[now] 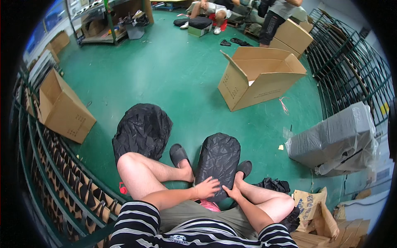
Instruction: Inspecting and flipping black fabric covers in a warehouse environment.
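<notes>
Between my feet lies an oblong bundle with rounded ends, wrapped in a wrinkled black cover; what is inside is hidden. My left hand rests on its near end, fingers spread over the fabric. At the near right edge of the bundle, my right hand grips the side, thumb on top and the other fingers partly hidden. A loose heap of black fabric sits on the floor beyond my left knee. More crumpled black fabric lies beside my right leg.
An open cardboard box stands ahead to the right, another carton at left. A grey plastic-wrapped block is at right. Green metal racks line both sides. Two people are at the far end, one beside a bundle.
</notes>
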`<state>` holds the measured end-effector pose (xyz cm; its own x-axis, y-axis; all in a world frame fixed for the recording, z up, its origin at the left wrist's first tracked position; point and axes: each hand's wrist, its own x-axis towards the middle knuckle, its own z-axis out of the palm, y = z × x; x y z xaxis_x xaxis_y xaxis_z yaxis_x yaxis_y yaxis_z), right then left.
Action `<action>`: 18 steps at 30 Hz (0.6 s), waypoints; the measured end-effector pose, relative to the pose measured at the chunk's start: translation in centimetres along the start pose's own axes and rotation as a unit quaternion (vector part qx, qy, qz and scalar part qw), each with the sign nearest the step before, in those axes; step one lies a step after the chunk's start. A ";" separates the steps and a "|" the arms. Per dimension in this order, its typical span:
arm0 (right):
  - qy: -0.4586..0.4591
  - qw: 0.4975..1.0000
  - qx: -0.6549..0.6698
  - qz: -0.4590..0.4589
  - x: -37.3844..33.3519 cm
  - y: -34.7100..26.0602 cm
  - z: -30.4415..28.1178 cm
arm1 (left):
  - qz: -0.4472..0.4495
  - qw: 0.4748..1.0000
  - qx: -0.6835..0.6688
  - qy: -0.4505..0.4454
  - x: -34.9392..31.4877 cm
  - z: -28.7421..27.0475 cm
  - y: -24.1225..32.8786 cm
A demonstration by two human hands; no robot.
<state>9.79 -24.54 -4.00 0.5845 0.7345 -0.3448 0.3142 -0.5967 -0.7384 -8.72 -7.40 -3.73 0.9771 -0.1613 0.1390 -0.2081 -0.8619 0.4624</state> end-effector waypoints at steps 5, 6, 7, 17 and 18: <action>-0.123 0.990 0.053 0.045 -2.4 -0.5 -0.5 | 0.075 0.986 0.107 -0.102 -1.5 -1.8 1.2; -0.119 0.990 0.069 0.003 -2.2 -1.3 -1.0 | 0.079 0.984 0.129 -0.092 -1.7 -1.0 0.9; -0.160 0.983 0.073 0.043 -2.3 -4.1 -2.4 | 0.063 0.986 0.108 -0.112 -1.3 -2.7 1.3; 0.115 0.985 -0.118 -0.057 -0.3 -3.8 -2.2 | 0.003 0.993 0.036 -0.114 0.2 -4.2 2.5; 0.090 0.987 -0.120 -0.065 -0.4 -4.1 -2.0 | -0.018 0.995 -0.004 -0.095 -0.2 -3.0 2.0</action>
<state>9.78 -23.05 0.29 0.6448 0.7529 -0.1317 0.5507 -0.5771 -0.6031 -9.51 -7.63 -0.22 0.9746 -0.2191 -0.0461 -0.1722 -0.8648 0.4717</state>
